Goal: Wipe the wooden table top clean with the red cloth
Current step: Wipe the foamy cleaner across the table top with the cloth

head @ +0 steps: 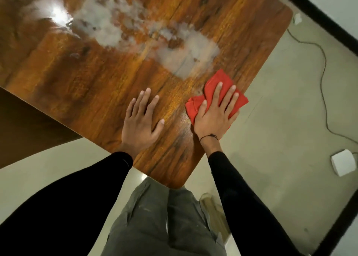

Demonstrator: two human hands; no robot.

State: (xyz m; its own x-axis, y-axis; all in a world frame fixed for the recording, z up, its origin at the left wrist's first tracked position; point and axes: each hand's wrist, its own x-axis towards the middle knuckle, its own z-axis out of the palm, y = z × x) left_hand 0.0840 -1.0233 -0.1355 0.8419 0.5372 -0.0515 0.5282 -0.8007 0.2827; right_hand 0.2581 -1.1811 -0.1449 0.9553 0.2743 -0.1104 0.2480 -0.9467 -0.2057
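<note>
The wooden table (108,93) fills the upper left of the view, with one rounded corner pointing down toward the person's legs and its right edge running up and away toward the far corner. A broad whitish residue (135,32) smears diagonally across the middle of the top, from the bright glare at the upper left down to a pale patch just beyond the cloth; by that, most of the wiping looks still to be done. The red cloth (215,79) lies bunched near the right edge, its long axis running from lower left to upper right, with its far corner aimed at the pale patch. The right hand (215,114) rests flat on it, its grip fully open, with fingers straight and spread and pressing down rather than clutching. The left hand (140,118) lies beside it on bare wood, palm down, its grip just as open and holding nothing, apparently as a brace. To wipe well, I would keep the palm flat, push up and left into the residue in overlapping strokes, and refold the cloth when it clogs.
</note>
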